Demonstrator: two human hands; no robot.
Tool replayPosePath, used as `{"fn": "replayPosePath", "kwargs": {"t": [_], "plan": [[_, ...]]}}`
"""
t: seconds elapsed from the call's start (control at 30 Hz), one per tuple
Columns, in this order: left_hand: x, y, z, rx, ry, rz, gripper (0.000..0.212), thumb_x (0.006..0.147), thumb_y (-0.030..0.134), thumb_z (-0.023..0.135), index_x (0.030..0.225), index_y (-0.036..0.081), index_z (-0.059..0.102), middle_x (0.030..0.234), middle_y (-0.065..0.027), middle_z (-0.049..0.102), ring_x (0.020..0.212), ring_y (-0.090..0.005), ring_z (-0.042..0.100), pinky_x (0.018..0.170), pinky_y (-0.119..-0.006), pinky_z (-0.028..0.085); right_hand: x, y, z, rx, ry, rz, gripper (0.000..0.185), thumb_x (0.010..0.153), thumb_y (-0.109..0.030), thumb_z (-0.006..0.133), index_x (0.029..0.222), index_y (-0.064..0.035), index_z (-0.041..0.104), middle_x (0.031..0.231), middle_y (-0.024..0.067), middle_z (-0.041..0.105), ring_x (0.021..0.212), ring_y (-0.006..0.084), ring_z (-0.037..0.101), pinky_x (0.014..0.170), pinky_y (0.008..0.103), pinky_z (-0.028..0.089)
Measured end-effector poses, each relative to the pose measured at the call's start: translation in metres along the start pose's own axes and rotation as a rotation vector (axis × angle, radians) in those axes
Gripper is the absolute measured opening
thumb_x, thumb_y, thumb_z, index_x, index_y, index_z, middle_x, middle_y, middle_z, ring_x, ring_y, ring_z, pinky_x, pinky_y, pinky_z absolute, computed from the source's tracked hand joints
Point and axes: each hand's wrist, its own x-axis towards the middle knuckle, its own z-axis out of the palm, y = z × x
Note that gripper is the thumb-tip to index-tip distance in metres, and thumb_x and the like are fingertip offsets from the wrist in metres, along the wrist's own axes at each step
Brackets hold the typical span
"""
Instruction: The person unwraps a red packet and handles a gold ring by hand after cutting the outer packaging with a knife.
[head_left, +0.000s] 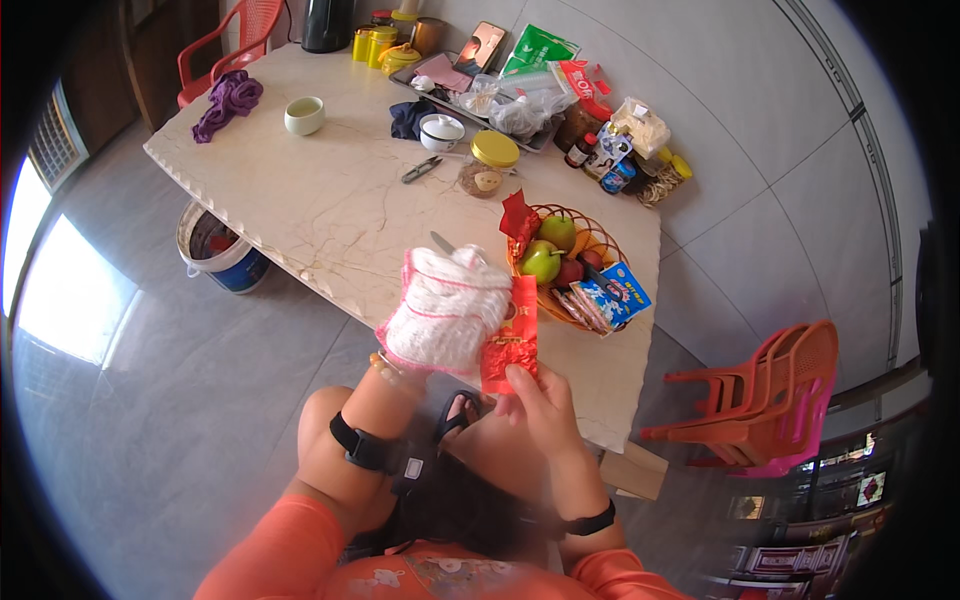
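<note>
A white cloth with pink edging (454, 307) covers my left hand (442, 330), so its fingers are hidden. My right hand (536, 397) pinches the lower end of a red foil packet (510, 337) between thumb and fingers. The packet's left side touches the cloth. Past the cloth, a thin metal blade or handle (442, 241) lies on the table. Beyond the packet stands a wicker basket (605, 238) with green pears (541, 260), dark red fruit (568, 272), a red wrapper (517, 219), blue packets (628, 289) and dark-handled scissors (602, 283).
The marble-patterned table (337, 195) bears a gold-lidded jar (491, 161), thread snips (421, 169), a lidded white bowl (441, 133), a pale green cup (304, 116), a purple cloth (227, 103) and a cluttered tray (542, 142). A bucket (232, 262) and stacked red chairs (765, 390) stand on the floor.
</note>
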Motion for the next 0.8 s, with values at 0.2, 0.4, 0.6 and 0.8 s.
{"fn": "replayPosePath", "kwargs": {"t": [0.2,0.4,0.6,0.8], "plan": [[0.007,-0.032,0.017,-0.584,-0.067,-0.695,0.023,0.058,0.02,0.063,0.076,0.007,0.056,0.074,-0.0105,0.058,0.069,-0.0295,0.056,0.058,-0.036,0.045,-0.011,0.0,0.004,0.01,0.028,-0.02,0.028,0.092,-0.029,0.05,0.089,-0.0034,0.06,0.065,0.0036,0.06,0.052,0.007,0.052,0.046,0.0191,0.038],[-0.003,-0.006,0.009,-0.731,-0.036,-0.11,0.021,0.059,0.019,0.063,0.076,0.007,0.057,0.074,-0.01,0.058,0.069,-0.0289,0.056,0.059,-0.037,0.044,-0.006,-0.017,0.002,0.146,0.154,0.007,0.028,0.093,-0.028,0.049,0.087,-0.0031,0.06,0.065,0.0049,0.06,0.052,0.0097,0.053,0.046,0.0208,0.04],[-0.011,0.007,0.02,-0.684,-0.066,0.169,0.02,0.061,0.019,0.063,0.076,0.007,0.058,0.073,-0.0095,0.057,0.069,-0.0283,0.057,0.06,-0.038,0.042,-0.008,-0.003,0.008,0.127,0.052,0.003,0.023,0.091,-0.022,0.051,0.09,-0.0006,0.059,0.067,0.0057,0.06,0.054,0.0104,0.056,0.047,0.0209,0.042],[-0.016,0.009,0.027,-0.729,0.005,0.171,0.018,0.062,0.018,0.063,0.076,0.007,0.058,0.072,-0.009,0.057,0.07,-0.0277,0.057,0.062,-0.038,0.041,-0.006,0.004,0.008,0.106,0.008,0.017,0.022,0.091,-0.02,0.051,0.093,-0.0002,0.059,0.069,0.0042,0.06,0.057,0.009,0.056,0.047,0.0204,0.042]]}}
